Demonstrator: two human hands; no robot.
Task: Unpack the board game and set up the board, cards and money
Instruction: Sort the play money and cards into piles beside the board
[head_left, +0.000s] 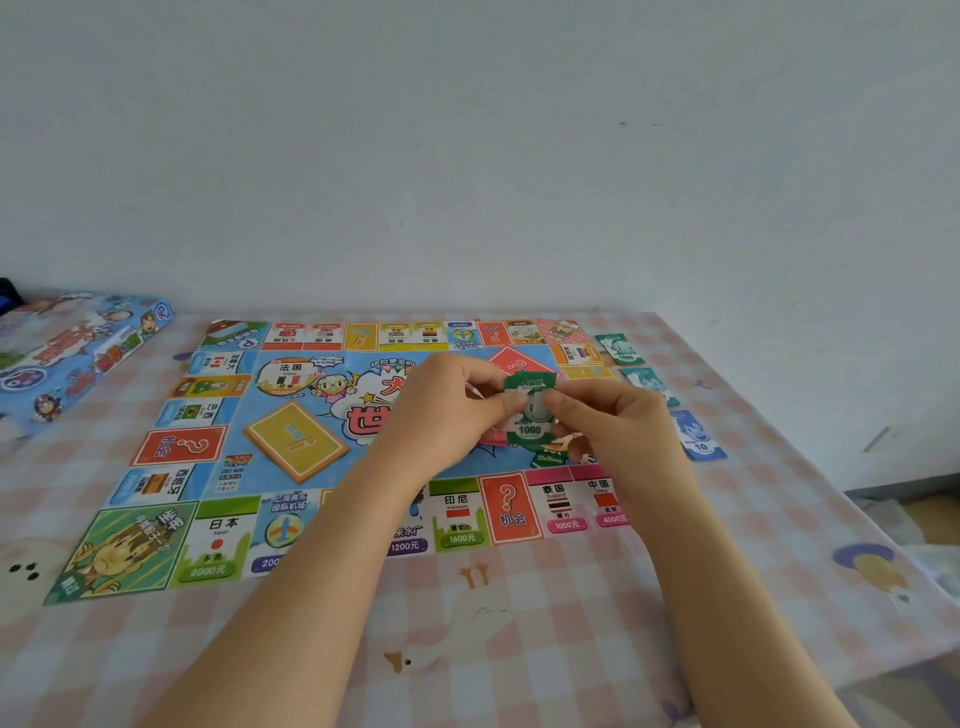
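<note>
Soft, even daylight fills the frame, bright but gentle, and its direction cannot be told. The wall (467, 156) reads as a flat, evenly lit bluish grey. Shadows are faint: a weak, diffuse darkening lies on the board (171, 447) beneath the left hand (441, 410) and right hand (618, 426). The board's print looks matt. Focus is best mid-frame, where "1000" on the green note (530, 421) is legible. The box (78, 353) at the left edge is smeared and soft. Wide-angle distortion bows the bench (519, 597) edges and swells the forearms toward the bottom of the frame.
</note>
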